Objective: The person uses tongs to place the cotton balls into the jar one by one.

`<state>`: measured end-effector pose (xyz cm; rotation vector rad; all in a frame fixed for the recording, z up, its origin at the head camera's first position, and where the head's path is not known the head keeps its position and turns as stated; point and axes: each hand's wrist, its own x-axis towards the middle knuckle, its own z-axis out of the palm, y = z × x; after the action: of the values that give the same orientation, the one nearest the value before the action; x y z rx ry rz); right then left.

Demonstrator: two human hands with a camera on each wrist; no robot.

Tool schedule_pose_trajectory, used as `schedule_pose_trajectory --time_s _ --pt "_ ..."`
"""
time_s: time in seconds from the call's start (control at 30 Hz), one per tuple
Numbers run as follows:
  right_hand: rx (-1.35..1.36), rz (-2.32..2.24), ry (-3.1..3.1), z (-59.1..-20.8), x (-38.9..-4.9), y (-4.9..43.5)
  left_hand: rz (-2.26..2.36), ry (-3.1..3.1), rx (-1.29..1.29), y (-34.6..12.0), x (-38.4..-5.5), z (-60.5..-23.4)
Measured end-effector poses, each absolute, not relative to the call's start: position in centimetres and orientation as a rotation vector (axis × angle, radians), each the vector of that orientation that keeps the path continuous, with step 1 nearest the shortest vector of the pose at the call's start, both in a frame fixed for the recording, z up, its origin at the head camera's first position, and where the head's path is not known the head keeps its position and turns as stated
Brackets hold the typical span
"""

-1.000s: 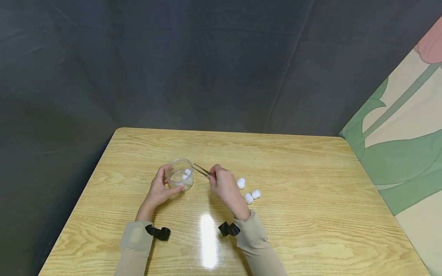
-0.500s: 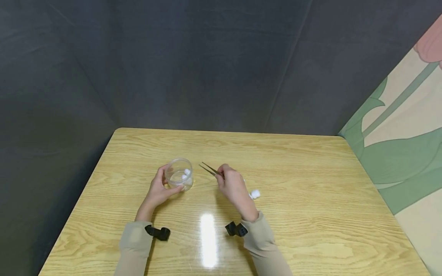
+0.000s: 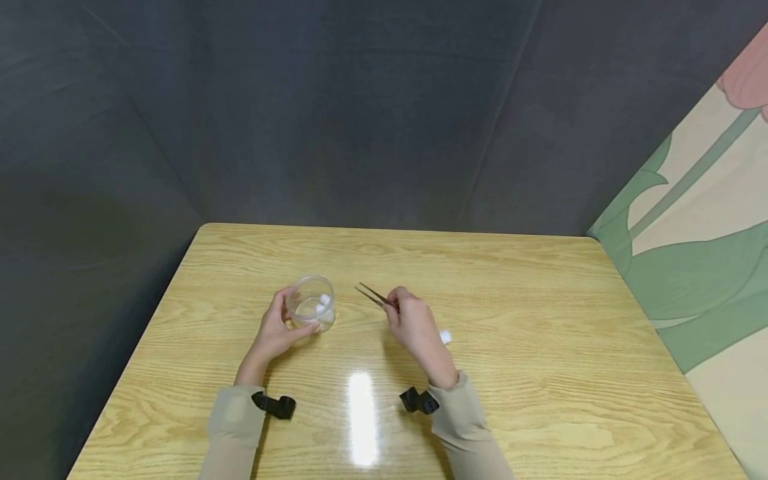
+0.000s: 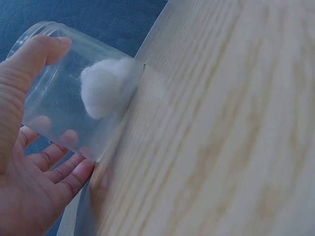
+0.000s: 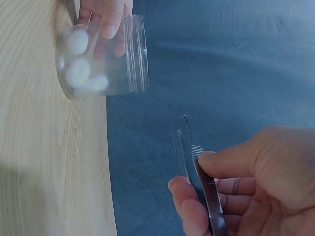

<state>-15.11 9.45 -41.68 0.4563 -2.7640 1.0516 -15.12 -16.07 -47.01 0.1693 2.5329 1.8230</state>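
Note:
A clear plastic jar (image 3: 307, 308) without a lid stands on the table, its mouth facing up. Several white cotton balls (image 5: 78, 72) lie at its bottom. My left hand (image 3: 278, 332) grips the jar from the left, thumb on the near side and fingers behind. To the right of the jar, my right hand (image 3: 415, 327) pinches metal tweezers (image 3: 375, 296) between thumb and fingers. The tweezers' tips are apart with nothing between them, pointing toward the jar. Beside the right wrist a loose cotton ball (image 3: 445, 337) rests on the table, partly covered by the hand.
The wood-grain table (image 3: 540, 347) extends well to the right of the hands. A dark cloth (image 3: 360, 120) hangs behind its far edge, and a flower-patterned cloth (image 3: 708, 267) hangs at the right. Each wrist carries a small black camera mount (image 3: 419, 401).
My right hand has drawn away from the jar to the right with the tweezers, covering some of the loose cotton balls. The left hand and jar have stayed in place.

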Motion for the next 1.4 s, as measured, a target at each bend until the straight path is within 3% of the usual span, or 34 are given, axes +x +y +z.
schedule_pose_trajectory --time_s 1.4 --pt "0.353 0.855 -2.827 -42.8 -14.2 14.6 1.825 2.534 0.194 -16.2 -15.2 -47.2"
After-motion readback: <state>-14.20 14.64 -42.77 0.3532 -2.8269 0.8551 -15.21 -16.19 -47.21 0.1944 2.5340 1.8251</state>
